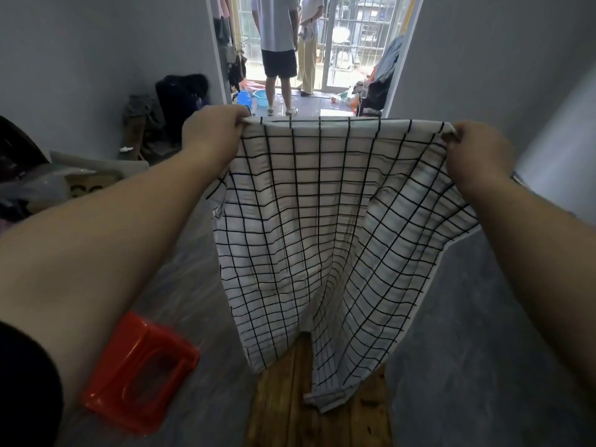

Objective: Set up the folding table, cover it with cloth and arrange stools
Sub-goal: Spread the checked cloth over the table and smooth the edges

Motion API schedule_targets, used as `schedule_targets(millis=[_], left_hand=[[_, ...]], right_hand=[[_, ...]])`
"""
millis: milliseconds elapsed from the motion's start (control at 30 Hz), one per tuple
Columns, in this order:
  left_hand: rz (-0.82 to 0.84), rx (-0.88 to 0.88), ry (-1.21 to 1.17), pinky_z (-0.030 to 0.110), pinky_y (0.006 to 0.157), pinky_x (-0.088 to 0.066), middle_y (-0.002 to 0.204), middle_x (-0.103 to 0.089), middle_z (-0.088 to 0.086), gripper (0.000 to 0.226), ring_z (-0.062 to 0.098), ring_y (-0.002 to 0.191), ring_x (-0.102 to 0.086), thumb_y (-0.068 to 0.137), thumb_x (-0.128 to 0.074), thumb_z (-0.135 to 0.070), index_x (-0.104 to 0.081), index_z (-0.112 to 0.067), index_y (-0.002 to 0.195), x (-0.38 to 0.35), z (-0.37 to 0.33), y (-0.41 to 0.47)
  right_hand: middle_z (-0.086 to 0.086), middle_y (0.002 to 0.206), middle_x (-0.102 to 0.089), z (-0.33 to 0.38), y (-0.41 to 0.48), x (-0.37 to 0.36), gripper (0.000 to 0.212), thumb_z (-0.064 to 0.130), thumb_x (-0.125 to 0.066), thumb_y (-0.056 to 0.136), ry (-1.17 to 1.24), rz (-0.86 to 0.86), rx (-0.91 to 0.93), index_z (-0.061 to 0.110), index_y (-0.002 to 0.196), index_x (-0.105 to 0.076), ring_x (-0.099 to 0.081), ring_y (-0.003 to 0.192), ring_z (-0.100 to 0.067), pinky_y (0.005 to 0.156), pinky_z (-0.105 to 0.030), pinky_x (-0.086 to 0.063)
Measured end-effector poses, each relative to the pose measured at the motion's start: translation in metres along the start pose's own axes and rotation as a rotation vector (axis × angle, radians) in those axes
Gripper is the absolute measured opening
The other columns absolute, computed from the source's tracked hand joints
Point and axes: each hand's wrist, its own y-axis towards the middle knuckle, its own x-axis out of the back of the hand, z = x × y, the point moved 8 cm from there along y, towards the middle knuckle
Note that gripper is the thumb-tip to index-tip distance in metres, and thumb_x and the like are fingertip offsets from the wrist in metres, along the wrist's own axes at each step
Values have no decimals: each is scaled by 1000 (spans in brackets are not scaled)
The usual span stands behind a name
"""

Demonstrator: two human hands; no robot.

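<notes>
Covering step in hand, to judge by the pose: holding the checked cloth (322, 221) up by its two top corners, left hand (213, 130) and right hand (474, 150) each with fingers (242, 119) pinched on a corner, lower hem hanging down to the wooden worktop (283, 398) below. Calls next for lowering and spreading the fabric flat and square. Cannot make out the worktop's edges or legs behind the cloth, nor all of the red stool (138, 372) on the floor at left, partly covered by the left forearm.
</notes>
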Motion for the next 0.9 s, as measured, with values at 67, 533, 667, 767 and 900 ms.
schedule_targets(millis=[67, 533, 667, 767, 900], left_hand=[[-28, 10, -8, 41, 75, -50, 104, -71, 10, 29, 37, 94, -63, 99, -44, -28, -68, -29, 116, 0, -5, 24], [-6, -14, 12, 38, 71, -46, 103, -72, 9, 30, 36, 93, -64, 98, -44, -31, -67, -33, 118, -14, -4, 61], [88, 4, -9, 44, 79, -53, 113, -71, 7, 30, 32, 97, -65, 101, -46, -33, -66, -34, 124, -44, 5, 39], [154, 11, -8, 43, 80, -52, 117, -71, 7, 30, 34, 103, -63, 99, -50, -32, -68, -34, 123, -68, 12, 18], [246, 18, -10, 42, 80, -51, 112, -72, 9, 26, 36, 102, -63, 94, -57, -29, -71, -33, 116, -93, 20, -15]], right_hand=[[-27, 117, -63, 2, 22, 3, 33, 30, -44, 103, 59, -13, 10, 10, 117, -66, -59, 109, -45, 89, -47, -47], [-24, 110, -66, -1, 54, -12, 28, 18, -46, 98, 1, 69, 22, 13, 114, -68, -61, 104, -44, 89, -49, -50], [-21, 108, -68, -12, 32, -41, 26, 23, -50, 96, -44, 126, 30, 17, 112, -69, -64, 100, -43, 82, -46, -51], [-18, 102, -70, -21, 12, -68, 23, 19, -52, 94, -70, 180, 41, 17, 107, -71, -64, 97, -41, 75, -41, -50], [-19, 97, -70, -37, -18, -101, 20, 14, -57, 92, -95, 271, 47, 16, 103, -75, -64, 91, -41, 69, -35, -43]])
